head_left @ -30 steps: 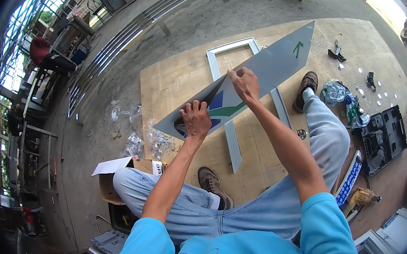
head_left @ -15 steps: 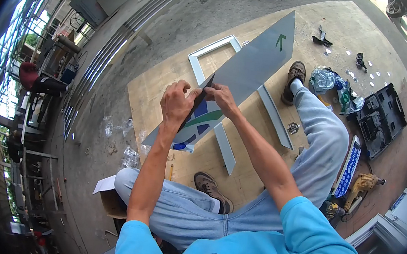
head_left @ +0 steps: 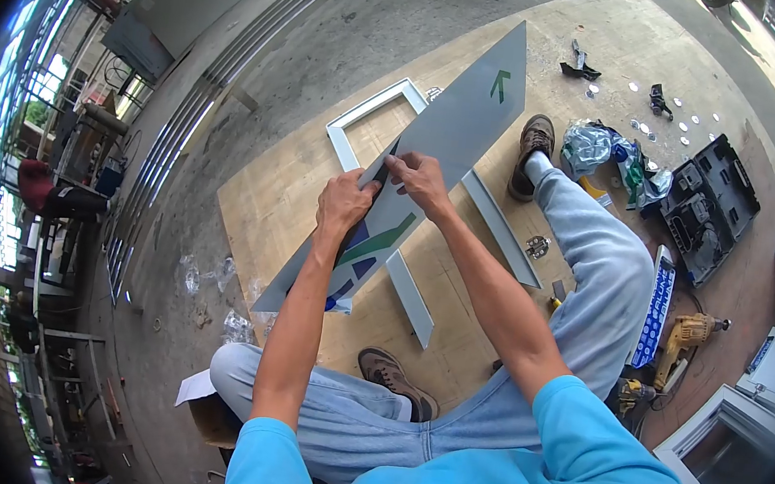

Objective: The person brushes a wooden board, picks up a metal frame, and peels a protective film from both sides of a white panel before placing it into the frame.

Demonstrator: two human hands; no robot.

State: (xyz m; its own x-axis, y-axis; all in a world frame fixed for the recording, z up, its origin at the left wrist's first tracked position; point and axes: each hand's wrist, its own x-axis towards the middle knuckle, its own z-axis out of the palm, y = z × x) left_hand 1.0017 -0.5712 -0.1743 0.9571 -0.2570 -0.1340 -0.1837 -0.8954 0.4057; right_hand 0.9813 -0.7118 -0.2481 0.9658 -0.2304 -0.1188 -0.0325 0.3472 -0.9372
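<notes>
A long grey panel (head_left: 463,108) with a green arrow near its far end is held up at a slant above the plywood. Along its middle runs a dark strip, beside a partly peeled film (head_left: 378,246) printed in green and blue. My left hand (head_left: 344,202) grips the panel's edge at the dark strip. Just to the right, my right hand (head_left: 417,181) pinches at the same strip, its fingers bent together. Beneath the panel, a light grey metal frame (head_left: 345,151) lies on the plywood (head_left: 269,201).
To the right lie crumpled plastic (head_left: 589,148), an open black tool case (head_left: 707,214), a blue-and-white box (head_left: 654,313) and a yellow power drill (head_left: 687,338). White discs are scattered beyond my foot. Clear plastic scraps (head_left: 239,327) lie at the left, near metal racks.
The view has shifted, so most things appear further left. My left hand has moved closer to the right hand along the dark strip. Both still hold the panel.
</notes>
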